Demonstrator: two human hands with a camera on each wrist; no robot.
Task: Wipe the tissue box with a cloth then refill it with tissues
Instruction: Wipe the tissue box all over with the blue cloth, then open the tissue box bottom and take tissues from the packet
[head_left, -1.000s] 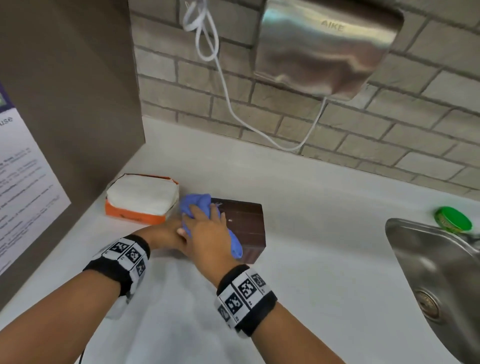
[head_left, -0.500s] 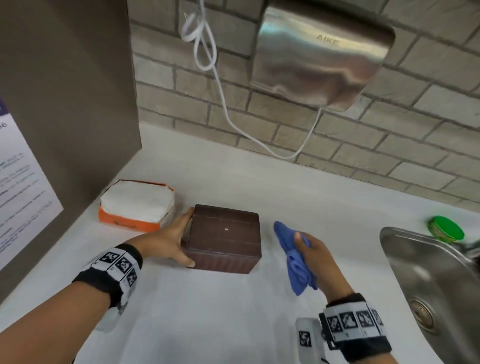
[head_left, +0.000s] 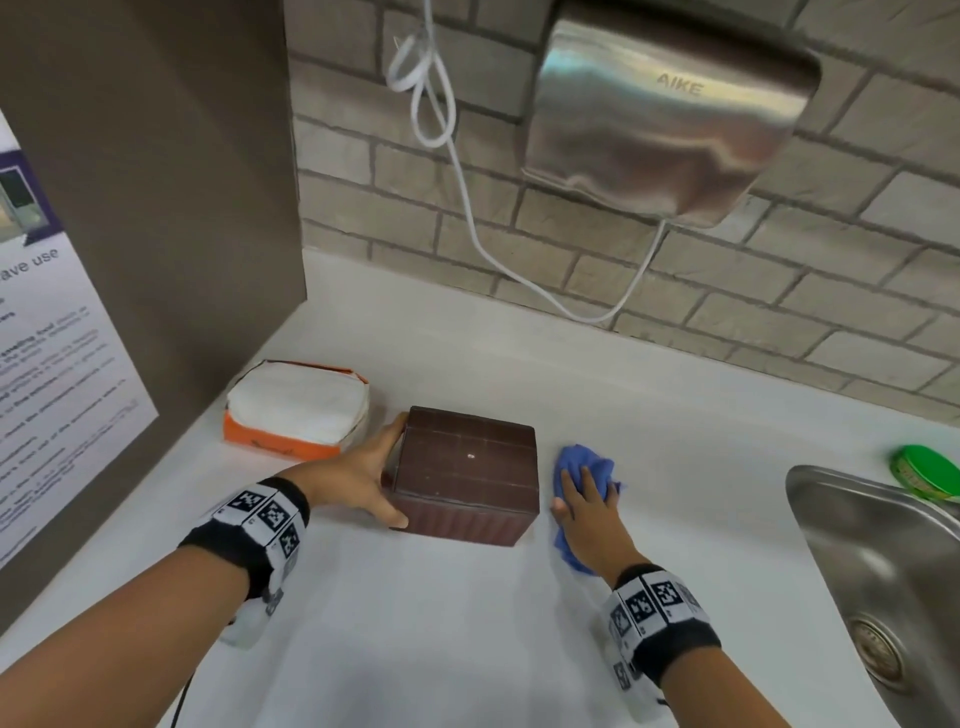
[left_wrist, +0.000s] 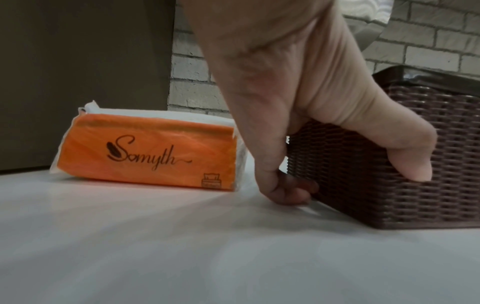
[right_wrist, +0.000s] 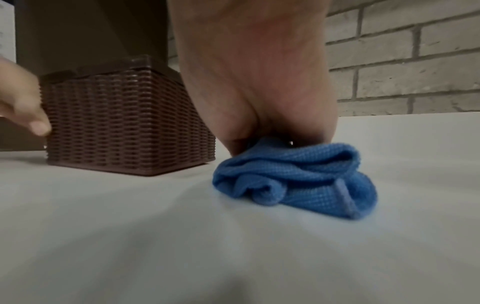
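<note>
Left wrist view alone shows "Somyth" on the tissue pack (left_wrist: 148, 152) near the worktop's (head_left: 467, 649) left edge. Left hand (head_left: 358, 478) grips the tissue box (head_left: 467, 467), mid-worktop. Right hand (head_left: 582, 509), fingers flat, now presses the cloth (head_left: 576, 462) down beside the box; half a second ago it was held lifted.

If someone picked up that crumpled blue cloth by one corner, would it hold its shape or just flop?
It would most likely flop: the blue cloth lies in soft bunched folds on the counter. It looks light, a thin knit fabric squashed under the right hand. It probably won't slip easily either, since its textured weave should give fingers some grip.
</note>
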